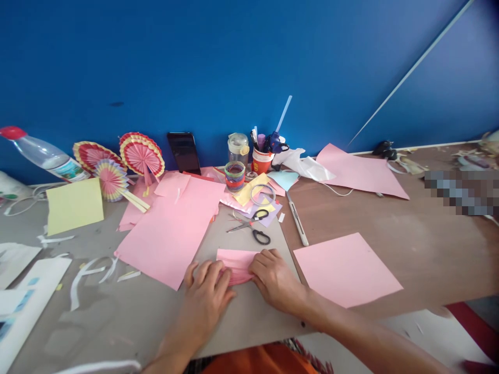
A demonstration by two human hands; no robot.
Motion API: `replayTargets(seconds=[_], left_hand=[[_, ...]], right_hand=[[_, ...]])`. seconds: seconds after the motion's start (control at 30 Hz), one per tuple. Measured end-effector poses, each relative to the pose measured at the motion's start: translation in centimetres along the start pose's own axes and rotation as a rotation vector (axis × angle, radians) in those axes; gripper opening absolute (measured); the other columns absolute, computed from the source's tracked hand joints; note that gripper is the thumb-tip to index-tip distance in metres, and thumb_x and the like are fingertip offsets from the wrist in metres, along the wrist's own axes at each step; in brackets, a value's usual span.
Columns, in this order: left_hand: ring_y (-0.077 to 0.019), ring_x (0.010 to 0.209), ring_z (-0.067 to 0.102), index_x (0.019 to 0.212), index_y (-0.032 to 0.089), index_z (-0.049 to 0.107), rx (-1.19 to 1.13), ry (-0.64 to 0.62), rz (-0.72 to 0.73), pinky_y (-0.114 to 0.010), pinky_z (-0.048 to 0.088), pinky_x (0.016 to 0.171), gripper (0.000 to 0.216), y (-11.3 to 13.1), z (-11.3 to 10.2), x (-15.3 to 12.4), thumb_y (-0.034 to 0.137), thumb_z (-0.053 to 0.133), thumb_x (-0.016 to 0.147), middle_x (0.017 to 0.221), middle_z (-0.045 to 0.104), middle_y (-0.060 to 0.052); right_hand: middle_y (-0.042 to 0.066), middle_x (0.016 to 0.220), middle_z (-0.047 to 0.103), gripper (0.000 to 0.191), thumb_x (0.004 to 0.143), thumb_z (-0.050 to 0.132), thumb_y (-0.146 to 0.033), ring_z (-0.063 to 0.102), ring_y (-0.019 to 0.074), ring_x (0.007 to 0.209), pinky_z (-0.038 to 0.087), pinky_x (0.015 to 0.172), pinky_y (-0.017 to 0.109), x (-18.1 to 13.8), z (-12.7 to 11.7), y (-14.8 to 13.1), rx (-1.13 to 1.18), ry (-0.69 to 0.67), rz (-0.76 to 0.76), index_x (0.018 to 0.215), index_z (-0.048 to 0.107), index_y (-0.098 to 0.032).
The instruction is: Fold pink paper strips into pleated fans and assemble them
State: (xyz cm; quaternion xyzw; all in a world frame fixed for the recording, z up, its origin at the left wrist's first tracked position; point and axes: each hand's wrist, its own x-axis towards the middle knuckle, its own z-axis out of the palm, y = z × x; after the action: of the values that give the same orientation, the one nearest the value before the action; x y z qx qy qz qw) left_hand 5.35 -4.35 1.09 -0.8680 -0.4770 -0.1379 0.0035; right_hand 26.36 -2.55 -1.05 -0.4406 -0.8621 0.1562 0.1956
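Observation:
A small pink pleated paper (236, 261) lies on the grey board near the table's front edge. My left hand (206, 292) presses on its left end, fingers curled down over the folds. My right hand (273, 278) pinches its right end with fingers bent. Both hands hold the same folded piece between them. A large pink sheet (171, 231) lies just behind the left hand, and a pink square (345, 268) lies flat to the right of my right hand.
Scissors (253, 224) lie behind the folded paper. Finished paper fans (128, 161), a phone (184, 151), a cup of pens (262, 158), a jar, tape rolls, a water bottle (42, 154) and a yellow sheet (74, 205) line the back. White paper strips litter the left.

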Motion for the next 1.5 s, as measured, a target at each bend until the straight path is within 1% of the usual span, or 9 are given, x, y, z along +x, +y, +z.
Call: replayTargets(seconds=[0.17, 0.27, 0.33, 0.43, 0.67, 0.83, 1.07, 1.33, 1.5], left_hand=[[-0.0210, 0.090, 0.051, 0.092, 0.021, 0.060, -0.051, -0.123, -0.015, -0.041, 0.033, 0.086, 0.010, 0.5, 0.0, 1.1, 0.021, 0.052, 0.087, 0.089, 0.060, -0.003], [-0.0200, 0.084, 0.051, 0.087, 0.021, 0.061, -0.051, -0.162, -0.056, -0.041, 0.032, 0.084, 0.012, 0.6, 0.2, 1.2, 0.018, 0.049, 0.089, 0.083, 0.060, -0.001], [-0.0191, 0.083, 0.051, 0.085, 0.022, 0.061, -0.056, -0.180, -0.078, -0.041, 0.030, 0.086, 0.016, 0.7, 0.4, 1.2, 0.017, 0.047, 0.090, 0.081, 0.060, 0.000], [-0.0185, 0.083, 0.050, 0.081, 0.022, 0.060, -0.077, -0.198, -0.091, -0.041, 0.028, 0.087, 0.018, 0.8, 0.4, 1.2, 0.017, 0.046, 0.090, 0.081, 0.059, 0.000], [-0.0180, 0.081, 0.049, 0.083, 0.022, 0.061, -0.167, -0.190, -0.118, -0.039, 0.029, 0.083, 0.016, 0.4, 0.6, 1.1, 0.016, 0.047, 0.089, 0.081, 0.059, -0.001], [-0.0186, 0.080, 0.050, 0.088, 0.021, 0.061, -0.194, -0.234, -0.143, -0.036, 0.034, 0.079, 0.018, -0.2, 0.8, 0.9, 0.014, 0.045, 0.089, 0.085, 0.060, -0.002], [-0.0194, 0.079, 0.052, 0.086, 0.020, 0.058, -0.212, -0.331, -0.200, -0.034, 0.039, 0.073, 0.018, -0.7, 1.1, 1.4, 0.016, 0.041, 0.090, 0.086, 0.059, -0.003], [-0.0182, 0.078, 0.052, 0.083, 0.020, 0.056, -0.246, -0.358, -0.223, -0.032, 0.040, 0.072, 0.021, -0.7, 0.6, 1.6, 0.016, 0.038, 0.091, 0.086, 0.056, -0.003], [-0.0185, 0.077, 0.049, 0.084, 0.021, 0.058, -0.187, -0.309, -0.197, -0.033, 0.038, 0.072, 0.024, -0.5, 0.8, 1.2, 0.016, 0.036, 0.091, 0.085, 0.056, -0.004]], right_hand=[[0.004, 0.077, 0.054, 0.007, 0.079, 0.051, -0.011, 0.041, 0.0173, 0.074, 0.026, 0.068, 0.031, 0.2, 0.1, 0.1, -0.015, -0.033, 0.022, 0.074, 0.052, -0.016], [0.005, 0.080, 0.055, 0.007, 0.080, 0.050, -0.012, 0.042, 0.0177, 0.076, 0.027, 0.070, 0.032, 0.4, -0.4, 0.0, -0.043, -0.105, 0.047, 0.076, 0.053, -0.016], [0.005, 0.083, 0.057, 0.002, 0.079, 0.055, -0.017, 0.044, 0.0186, 0.080, 0.027, 0.073, 0.032, 0.6, -1.1, -0.2, -0.057, -0.183, 0.054, 0.078, 0.055, -0.016], [0.005, 0.085, 0.059, 0.015, 0.076, 0.062, -0.029, 0.046, 0.0200, 0.084, 0.027, 0.077, 0.034, 0.7, -2.0, -0.4, -0.052, -0.264, 0.067, 0.079, 0.057, -0.016], [0.006, 0.081, 0.059, 0.014, 0.086, 0.046, -0.016, 0.047, 0.0185, 0.080, 0.027, 0.076, 0.034, 0.5, -1.2, -0.4, -0.138, -0.232, 0.048, 0.076, 0.057, -0.016], [0.005, 0.080, 0.060, 0.017, 0.088, 0.045, -0.017, 0.047, 0.0179, 0.077, 0.028, 0.074, 0.033, 0.4, -0.5, -0.1, -0.127, -0.218, 0.029, 0.076, 0.056, -0.016], [0.003, 0.079, 0.060, 0.011, 0.087, 0.050, -0.017, 0.050, 0.0161, 0.073, 0.031, 0.070, 0.029, 0.9, -0.6, 0.3, -0.012, -0.228, 0.127, 0.079, 0.057, -0.017], [0.005, 0.085, 0.058, 0.013, 0.087, 0.049, -0.015, 0.050, 0.0157, 0.074, 0.034, 0.069, 0.028, 1.4, -0.7, 0.2, 0.002, -0.278, 0.200, 0.082, 0.060, -0.016], [0.003, 0.082, 0.059, 0.015, 0.087, 0.047, -0.015, 0.048, 0.0161, 0.073, 0.030, 0.067, 0.030, 1.7, -0.9, 0.0, -0.076, -0.301, 0.178, 0.080, 0.060, -0.018]])
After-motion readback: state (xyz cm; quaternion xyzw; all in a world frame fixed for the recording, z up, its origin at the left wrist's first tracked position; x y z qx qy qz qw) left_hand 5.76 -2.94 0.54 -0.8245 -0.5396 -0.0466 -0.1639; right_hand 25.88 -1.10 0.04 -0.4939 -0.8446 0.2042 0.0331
